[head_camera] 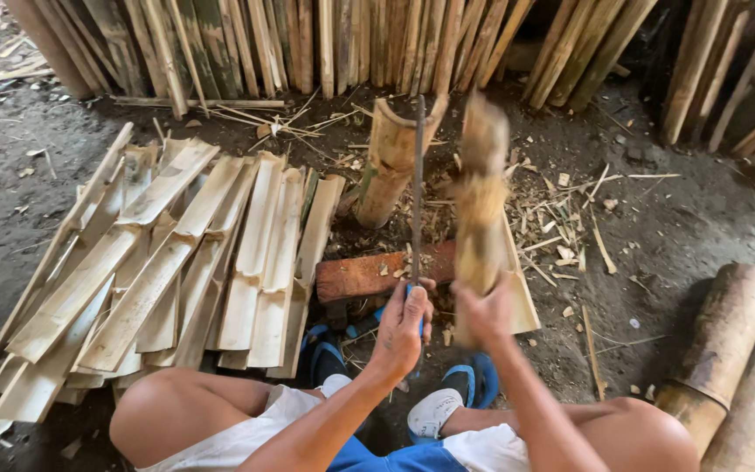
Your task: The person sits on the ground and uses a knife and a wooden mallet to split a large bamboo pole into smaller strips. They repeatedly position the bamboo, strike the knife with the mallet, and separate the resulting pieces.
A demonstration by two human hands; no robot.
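my left hand (402, 328) is closed tight around the blue handle of a long knife (418, 188), whose blade runs straight up and away from the fist, almost upright. its far end sits in the top of a short bamboo piece (391, 162) that stands just beyond the hand, leaning a little to the left, its long axis nearly in line with the blade. my right hand (485, 313) is closed around a wooden club (480, 197), blurred, rising from that fist just to the right of the blade; the right hand is the nearer one to the club, the left to the bamboo. one reddish wooden block (369, 273) lies crosswise just past both hands. a pile of split slats (168, 253), too many to count surely, lies to the left of my left hand. two round bamboo logs (731, 350) lie well off to the right.
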